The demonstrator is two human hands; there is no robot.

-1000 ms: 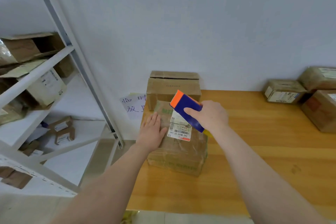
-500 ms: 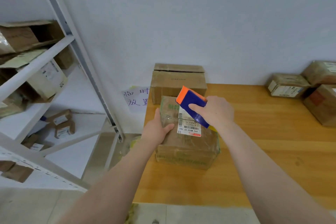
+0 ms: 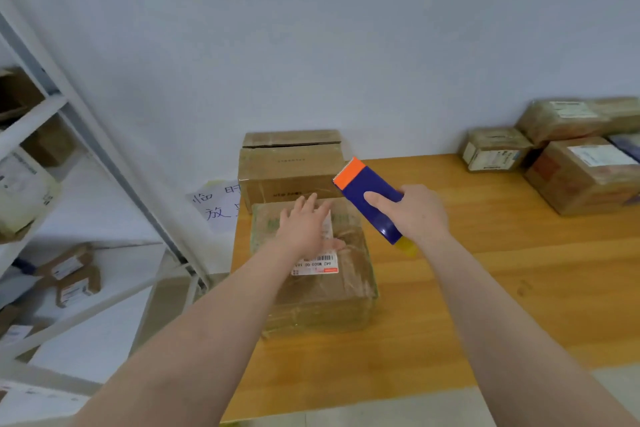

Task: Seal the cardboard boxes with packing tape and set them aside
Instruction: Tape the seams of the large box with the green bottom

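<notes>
Two hands share the work. The left hand (image 3: 304,225) lies flat on top of the box (image 3: 332,298) with its fingers straight and spread, a position judged to press the flaps shut and keep the box from sliding on the table (image 3: 485,288). The right hand (image 3: 415,215) grips the tape dispenser (image 3: 370,201), its fingers wrapped round the blue body, and holds it in the air just beside the far right corner of the box, apparently clear of the cardboard – ready, by this reading, to start or resume a strip. The dispenser's long axis runs from near right to far left, with the orange toothed end pointing up and away toward the wall and a yellow end at the wrist. The box stands at the left end of the table with its long axis running near to far; its label (image 3: 317,265) reads upside down from this side. A second box (image 3: 287,166) stands directly behind it against the wall; contact between the two cannot be confirmed. More boxes (image 3: 581,173) sit well apart at the far right – probably the set-aside area.
</notes>
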